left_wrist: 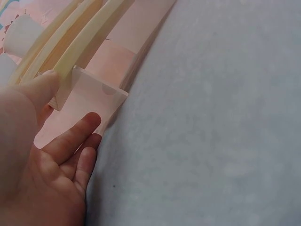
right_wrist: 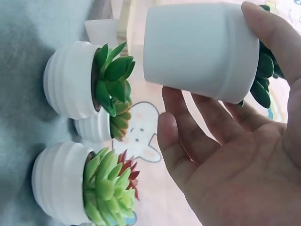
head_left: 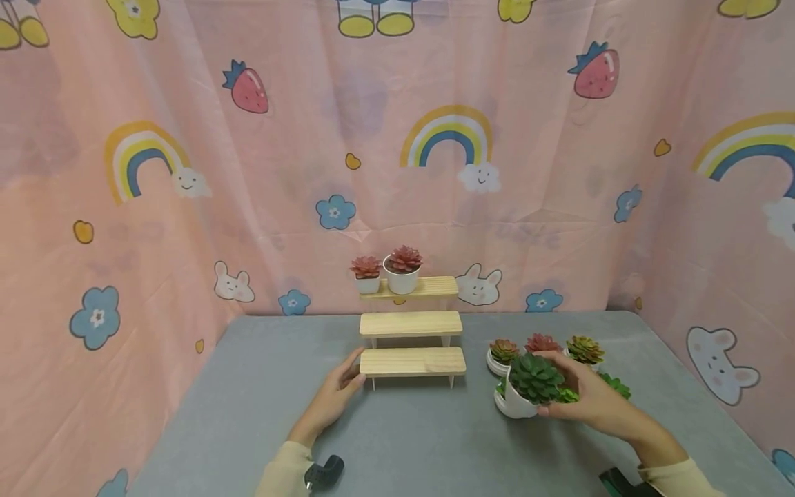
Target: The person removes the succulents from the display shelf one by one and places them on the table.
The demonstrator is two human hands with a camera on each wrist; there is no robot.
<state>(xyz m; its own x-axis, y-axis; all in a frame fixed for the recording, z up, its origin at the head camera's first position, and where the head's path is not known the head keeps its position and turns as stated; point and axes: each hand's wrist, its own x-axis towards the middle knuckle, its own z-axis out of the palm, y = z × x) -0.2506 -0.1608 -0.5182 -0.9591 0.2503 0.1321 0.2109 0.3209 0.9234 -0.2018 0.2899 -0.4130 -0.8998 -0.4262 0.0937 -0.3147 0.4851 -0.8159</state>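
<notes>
A three-step wooden display stand (head_left: pixel 413 362) with clear supports stands mid-table. My left hand (head_left: pixel 335 390) grips the left end of its lowest plank (left_wrist: pixel 96 37), thumb on the wood, other fingers beside the clear support (left_wrist: pixel 91 96). My right hand (head_left: pixel 584 397) holds a white pot (right_wrist: pixel 200 52) with a dark green succulent (head_left: pixel 535 377), tilted and raised above the other pots at the right. Its thumb and fingers lie around the pot near the rim. Two potted red succulents, a smaller one (head_left: pixel 366 274) and a larger one (head_left: pixel 403 269), sit on the top step's left half.
Several potted succulents cluster at the right of the grey table (head_left: pixel 422 442), among them an orange-green one (head_left: pixel 503 352), a red one (head_left: pixel 542 343), a yellow-green one (head_left: pixel 584 350) and a light green one (right_wrist: pixel 106 186). A pink patterned curtain (head_left: pixel 298 138) hangs behind.
</notes>
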